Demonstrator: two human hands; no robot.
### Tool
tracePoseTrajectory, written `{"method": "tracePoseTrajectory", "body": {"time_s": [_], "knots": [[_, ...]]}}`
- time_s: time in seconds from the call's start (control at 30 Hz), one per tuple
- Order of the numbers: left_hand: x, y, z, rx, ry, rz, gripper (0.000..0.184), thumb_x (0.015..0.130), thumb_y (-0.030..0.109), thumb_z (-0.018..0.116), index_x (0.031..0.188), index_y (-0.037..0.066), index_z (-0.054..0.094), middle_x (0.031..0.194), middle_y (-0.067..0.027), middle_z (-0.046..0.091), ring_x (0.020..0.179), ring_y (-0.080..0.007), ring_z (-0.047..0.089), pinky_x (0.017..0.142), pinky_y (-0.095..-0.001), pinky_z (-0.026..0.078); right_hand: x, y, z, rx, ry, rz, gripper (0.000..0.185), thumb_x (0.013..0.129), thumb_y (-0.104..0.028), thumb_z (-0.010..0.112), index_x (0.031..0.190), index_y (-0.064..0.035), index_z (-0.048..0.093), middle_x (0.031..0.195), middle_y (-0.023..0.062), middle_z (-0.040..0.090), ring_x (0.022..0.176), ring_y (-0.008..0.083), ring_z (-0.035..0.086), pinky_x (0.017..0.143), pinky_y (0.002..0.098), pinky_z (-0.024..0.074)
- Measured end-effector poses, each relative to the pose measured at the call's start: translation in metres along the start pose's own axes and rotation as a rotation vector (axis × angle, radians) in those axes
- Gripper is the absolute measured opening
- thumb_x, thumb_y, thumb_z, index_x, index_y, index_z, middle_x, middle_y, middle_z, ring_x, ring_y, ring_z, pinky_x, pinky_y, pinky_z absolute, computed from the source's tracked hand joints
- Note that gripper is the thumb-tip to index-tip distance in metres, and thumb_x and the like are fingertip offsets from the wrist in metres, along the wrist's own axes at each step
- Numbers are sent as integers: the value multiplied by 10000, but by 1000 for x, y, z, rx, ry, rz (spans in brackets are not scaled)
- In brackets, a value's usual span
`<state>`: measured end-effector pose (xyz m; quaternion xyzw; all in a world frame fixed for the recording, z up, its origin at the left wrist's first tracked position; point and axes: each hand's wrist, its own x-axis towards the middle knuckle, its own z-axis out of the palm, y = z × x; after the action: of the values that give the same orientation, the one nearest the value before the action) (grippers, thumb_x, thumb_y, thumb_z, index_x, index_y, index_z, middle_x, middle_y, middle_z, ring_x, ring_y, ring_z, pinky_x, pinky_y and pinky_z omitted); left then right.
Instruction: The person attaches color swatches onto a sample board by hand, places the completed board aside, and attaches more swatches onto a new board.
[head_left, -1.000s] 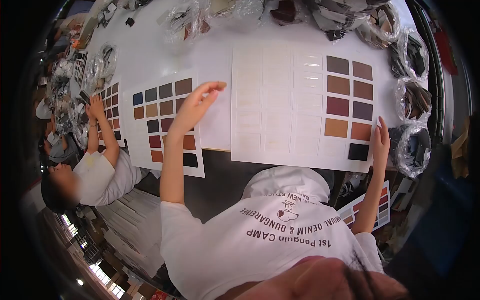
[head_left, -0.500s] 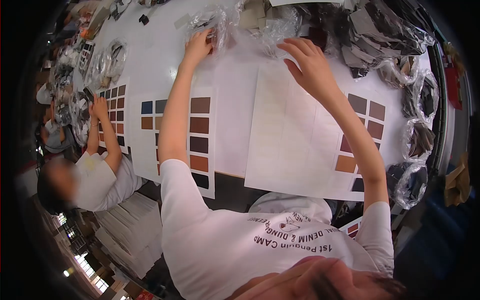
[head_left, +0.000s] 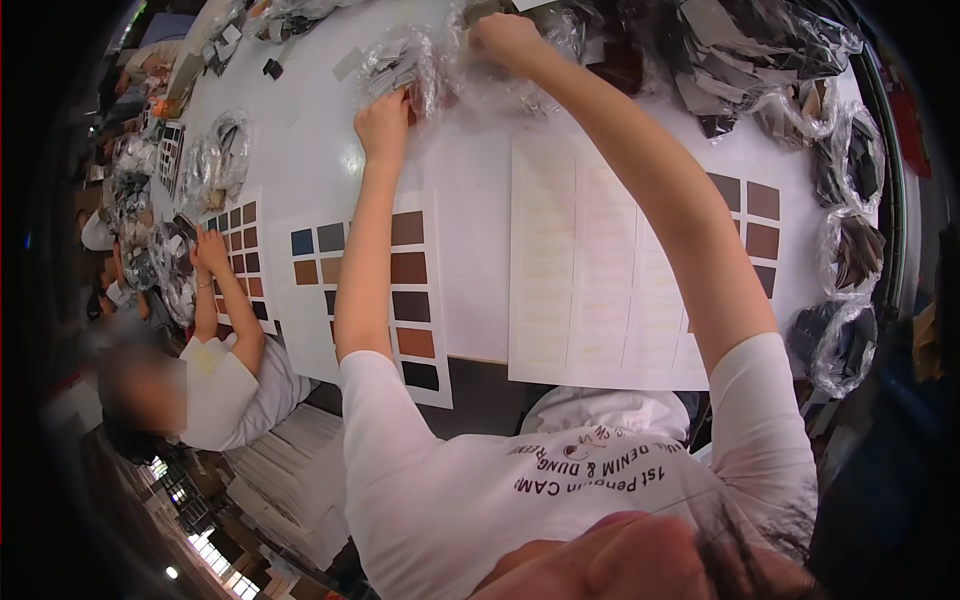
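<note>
My left hand (head_left: 383, 125) is closed at the near edge of a clear plastic bag (head_left: 425, 62) of pale grey pieces. A small reddish-brown swatch (head_left: 411, 108) shows at its fingertips. Further right, my right hand (head_left: 507, 42) is closed over another clear bag, its fingers curled down and partly hidden; what they hold cannot be made out. Below my right arm lies a white card (head_left: 575, 290) with faint yellowish streaks and several colour swatches on its right side. Under my left arm is a second card (head_left: 437, 330) with rows of coloured swatches.
Bags of dark and grey swatches (head_left: 750, 60) crowd the far right. More bagged pieces (head_left: 838, 345) line the right edge. At left, another person (head_left: 225, 380) works over a swatch card (head_left: 243, 265). A small black piece (head_left: 272, 69) lies at the back left.
My right hand has moved left and farther away, from spread open to closed over the bag. My left hand has come slightly nearer. The camera view has shifted a little.
</note>
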<state>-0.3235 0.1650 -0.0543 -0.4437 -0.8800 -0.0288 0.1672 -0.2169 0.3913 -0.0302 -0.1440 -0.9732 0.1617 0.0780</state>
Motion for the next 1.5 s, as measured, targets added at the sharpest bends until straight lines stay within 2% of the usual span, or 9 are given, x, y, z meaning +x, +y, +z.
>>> {"method": "tracePoseTrajectory", "body": {"time_s": [0.43,0.53,0.63,0.8,1.0,1.13,1.23,1.33,1.5], "knots": [[-3,-4,4,-40,167,65,137,823,205,668,947,158,703,819,-18,683,727,-245,645,706,-389,439,0,-4,3,50,102,108,84,755,-144,672,824,-153,719,870,81,714,856,276,697,689,391,542],[-4,-8,-2,-182,246,-11,111,836,231,674,917,159,698,799,-11,689,716,-245,649,666,-379,453,-8,-3,6,-166,481,-149,54,767,-136,667,805,-130,705,805,71,704,796,262,695,656,391,534],[-9,-7,-18,-270,284,-170,123,850,271,681,860,149,671,755,-15,689,677,-246,654,600,-374,462,-37,-14,-35,-134,378,-184,66,808,-137,639,839,-107,689,745,75,687,719,268,677,621,392,521],[-11,-13,-32,-199,290,-168,214,852,335,689,804,139,619,666,-15,668,582,-256,638,531,-397,447,-163,-43,-113,381,369,-115,124,886,-176,607,935,-69,647,856,80,696,780,260,670,663,368,525],[-7,-7,-38,-143,263,-146,236,850,341,686,804,126,599,716,-37,665,653,-278,641,557,-413,451,-334,-42,-127,696,437,111,180,841,-99,713,999,-22,677,948,63,713,800,167,662,736,285,528],[1,0,-46,-210,246,-143,214,864,302,672,820,111,588,790,-57,648,728,-291,633,599,-421,465,-427,-34,-118,743,429,499,128,831,-56,710,955,-32,683,914,39,714,800,133,660,685,244,513],[5,2,-49,-205,110,-187,184,874,258,660,841,95,581,842,-52,652,740,-294,634,623,-426,474,-477,-31,-111,753,531,615,274,866,14,646,1133,-52,634,908,93,707,833,123,666,725,237,508],[8,4,-52,-239,227,-147,180,877,254,654,881,87,588,917,-57,678,799,-276,655,656,-425,489,-508,-25,-106,809,631,677,352,884,26,618,1227,-47,582,940,113,705,865,130,669,764,250,512],[21,-38,-2,-369,-84,-130,369,834,286,683,1160,128,613,1089,-101,680,967,-271,657,792,-400,506,-523,-12,-102,849,671,687,353,879,36,617,1225,-25,583,1005,109,698,877,137,674,807,259,514]]}}
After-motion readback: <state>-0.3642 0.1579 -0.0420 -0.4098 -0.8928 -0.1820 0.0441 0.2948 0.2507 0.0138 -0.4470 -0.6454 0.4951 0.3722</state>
